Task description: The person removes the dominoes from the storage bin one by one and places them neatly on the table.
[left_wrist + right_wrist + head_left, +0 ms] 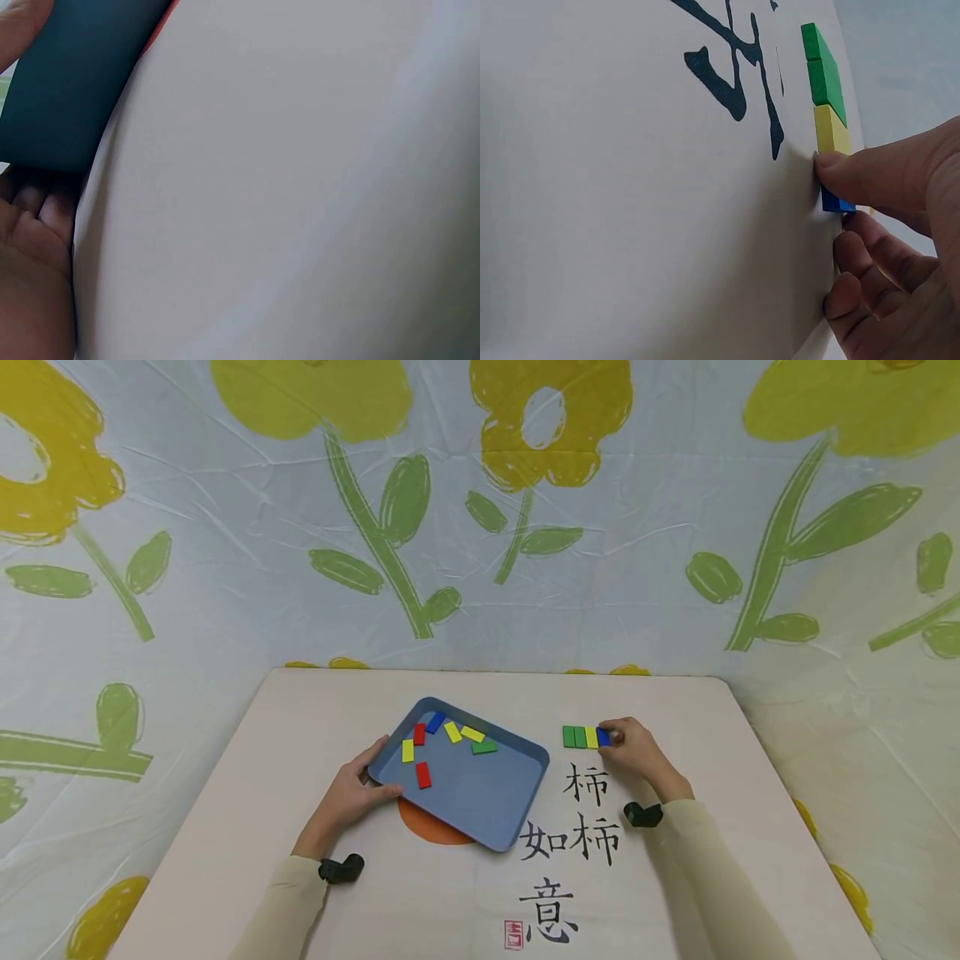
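Note:
The blue-grey tray lies slanted on the table, its left corner held by my left hand. In the left wrist view the thumb is over the tray wall and the other fingers are tucked beneath. Inside are red, yellow, blue and green flat blocks. Right of the tray, two green blocks, a yellow block and a blue block form a row. My right hand pinches the blue one at the row's right end; its thumb partly hides it.
Black brushed characters and a red seal are printed on the pale tabletop. An orange shape shows from under the tray. Flower-patterned cloth hangs behind and at both sides.

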`<state>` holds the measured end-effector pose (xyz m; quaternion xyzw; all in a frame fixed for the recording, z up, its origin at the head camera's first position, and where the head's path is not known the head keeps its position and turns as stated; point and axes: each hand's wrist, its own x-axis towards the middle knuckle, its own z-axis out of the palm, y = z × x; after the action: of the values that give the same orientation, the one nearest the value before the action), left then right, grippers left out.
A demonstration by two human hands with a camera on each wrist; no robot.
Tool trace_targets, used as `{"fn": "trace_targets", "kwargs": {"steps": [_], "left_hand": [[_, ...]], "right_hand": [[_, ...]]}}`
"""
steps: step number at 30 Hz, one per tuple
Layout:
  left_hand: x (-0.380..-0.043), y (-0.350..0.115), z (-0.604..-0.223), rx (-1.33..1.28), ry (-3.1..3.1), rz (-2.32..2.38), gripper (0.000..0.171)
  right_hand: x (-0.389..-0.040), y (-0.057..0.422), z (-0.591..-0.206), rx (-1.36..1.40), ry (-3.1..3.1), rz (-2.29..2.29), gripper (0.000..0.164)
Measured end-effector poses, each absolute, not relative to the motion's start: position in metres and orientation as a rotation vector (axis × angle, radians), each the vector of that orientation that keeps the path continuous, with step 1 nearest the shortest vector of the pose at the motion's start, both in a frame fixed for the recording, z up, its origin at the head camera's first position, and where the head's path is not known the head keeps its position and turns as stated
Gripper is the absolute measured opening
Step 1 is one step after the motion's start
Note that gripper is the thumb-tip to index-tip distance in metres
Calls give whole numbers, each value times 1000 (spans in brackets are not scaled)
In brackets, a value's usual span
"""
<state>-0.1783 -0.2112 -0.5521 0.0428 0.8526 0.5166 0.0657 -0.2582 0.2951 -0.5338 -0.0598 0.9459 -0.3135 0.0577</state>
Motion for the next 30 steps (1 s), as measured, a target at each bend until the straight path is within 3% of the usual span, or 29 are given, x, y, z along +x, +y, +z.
{"fn": "trace_targets", "kwargs": {"steps": [26,30], "left_hand": [[-180,-213,-560,131,2607,1526,91],[-181,-213,-561,133,2607,1530,91]], "right_hand": [[-257,297,-536,-177,2863,-953,49],[-256,297,-533,-176,2845,-988,58]]}}
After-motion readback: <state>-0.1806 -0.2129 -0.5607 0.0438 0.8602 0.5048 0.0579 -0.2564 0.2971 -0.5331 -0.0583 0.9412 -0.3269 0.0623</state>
